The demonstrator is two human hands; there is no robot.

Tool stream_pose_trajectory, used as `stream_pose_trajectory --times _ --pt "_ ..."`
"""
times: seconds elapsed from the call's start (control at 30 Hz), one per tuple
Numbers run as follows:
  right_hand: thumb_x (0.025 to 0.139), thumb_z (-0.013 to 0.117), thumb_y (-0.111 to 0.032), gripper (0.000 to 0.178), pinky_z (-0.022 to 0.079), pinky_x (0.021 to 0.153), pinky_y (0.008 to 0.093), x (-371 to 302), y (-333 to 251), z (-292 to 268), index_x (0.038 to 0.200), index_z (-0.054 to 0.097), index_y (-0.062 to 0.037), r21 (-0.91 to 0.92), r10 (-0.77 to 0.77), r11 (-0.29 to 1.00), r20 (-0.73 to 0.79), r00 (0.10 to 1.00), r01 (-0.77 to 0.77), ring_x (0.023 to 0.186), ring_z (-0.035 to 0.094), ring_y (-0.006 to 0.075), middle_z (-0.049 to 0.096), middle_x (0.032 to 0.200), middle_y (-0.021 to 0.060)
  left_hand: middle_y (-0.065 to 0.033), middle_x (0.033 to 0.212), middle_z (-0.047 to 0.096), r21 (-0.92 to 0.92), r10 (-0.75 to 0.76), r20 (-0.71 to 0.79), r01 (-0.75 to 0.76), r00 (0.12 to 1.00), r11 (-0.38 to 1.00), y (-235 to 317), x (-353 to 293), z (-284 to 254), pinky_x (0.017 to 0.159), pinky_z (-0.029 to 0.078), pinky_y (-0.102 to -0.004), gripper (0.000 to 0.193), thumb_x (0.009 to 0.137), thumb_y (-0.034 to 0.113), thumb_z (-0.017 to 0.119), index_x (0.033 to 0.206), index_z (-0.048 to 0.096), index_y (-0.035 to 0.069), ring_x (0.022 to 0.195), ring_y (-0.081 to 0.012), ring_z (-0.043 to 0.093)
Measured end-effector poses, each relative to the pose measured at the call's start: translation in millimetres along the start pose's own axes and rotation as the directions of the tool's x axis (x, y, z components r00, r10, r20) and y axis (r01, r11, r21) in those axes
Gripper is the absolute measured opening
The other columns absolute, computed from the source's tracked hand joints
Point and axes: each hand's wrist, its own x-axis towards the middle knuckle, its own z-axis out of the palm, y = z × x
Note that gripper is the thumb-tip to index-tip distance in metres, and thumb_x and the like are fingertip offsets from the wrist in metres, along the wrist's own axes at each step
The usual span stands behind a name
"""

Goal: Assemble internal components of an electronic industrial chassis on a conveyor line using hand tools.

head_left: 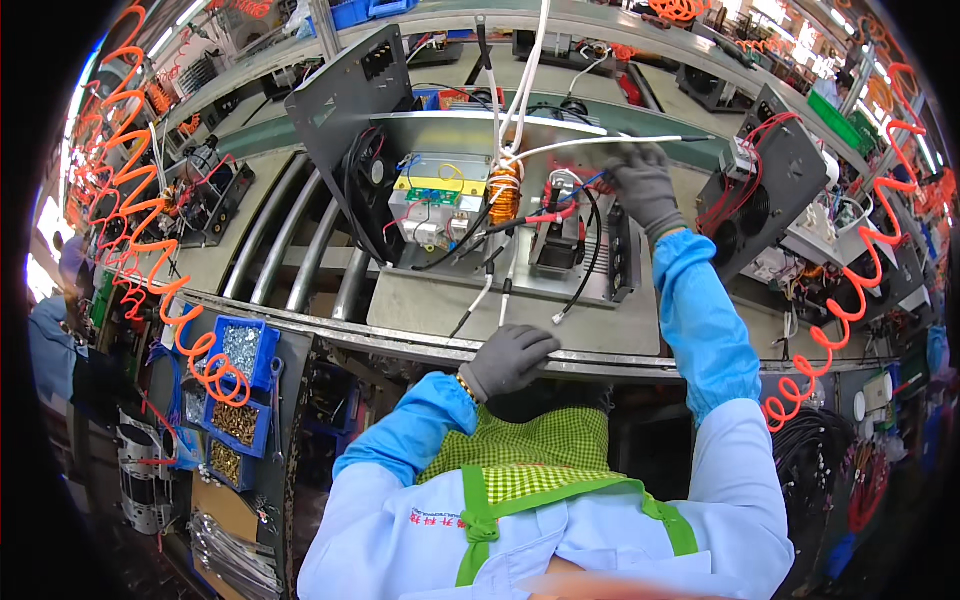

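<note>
An opened metal chassis (470,262) with electrical parts stands on the workbench in front of me. My right hand (645,188), in a dark grey glove, is at its far right corner, fingers bent beside a blue wire (597,181) and the end of the upright metal divider (440,128). What those fingers hold is hidden. Near the bench's front edge rests my left hand (510,362), gloved too, its fingers extended to the right and holding nothing. Inside the chassis sit a copper-wound coil (504,195), a green circuit board (432,197) and a black block (556,245). A white cable (600,140) passes over the divider.
Metal rollers (315,258) lie left of the chassis. Blue bins (240,350) of small hardware stand at lower left. Orange coiled hoses (140,220) hang on both sides. Another chassis (765,185) with red wires stands close on the right.
</note>
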Motion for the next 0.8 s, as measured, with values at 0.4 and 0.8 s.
stream_pose_trajectory --times 0.4,0.8 --pt "0.079 0.058 -0.020 0.021 0.039 0.085 0.0432 -4.0 3.3 -20.2 0.097 0.065 -0.0118 0.331 0.065 0.937 0.156 0.986 -0.114 0.095 0.057 0.0307 0.060 0.100 0.0123 -0.0052 0.096 0.061 0.206 -0.243 -0.071 0.252 0.967 0.945 -45.2 -49.1 8.0 0.079 0.046 -0.0390 0.024 0.079 0.019 0.063 0.102 0.061 0.012 0.091 -0.0258 0.058" --pt "0.095 0.046 -0.015 0.019 0.050 0.090 0.0386 -74.9 70.1 23.9 0.091 0.060 -0.0021 0.864 0.738 -0.365 0.496 0.458 -0.347 0.085 0.062 0.0253 0.063 0.088 0.0108 -0.0058 0.092 0.060 0.176 -0.291 -0.149 0.315 0.945 0.933 -42.6 -45.3 7.6 0.078 0.048 -0.0380 0.022 0.077 0.017 0.064 0.099 0.061 0.011 0.091 -0.0259 0.058"
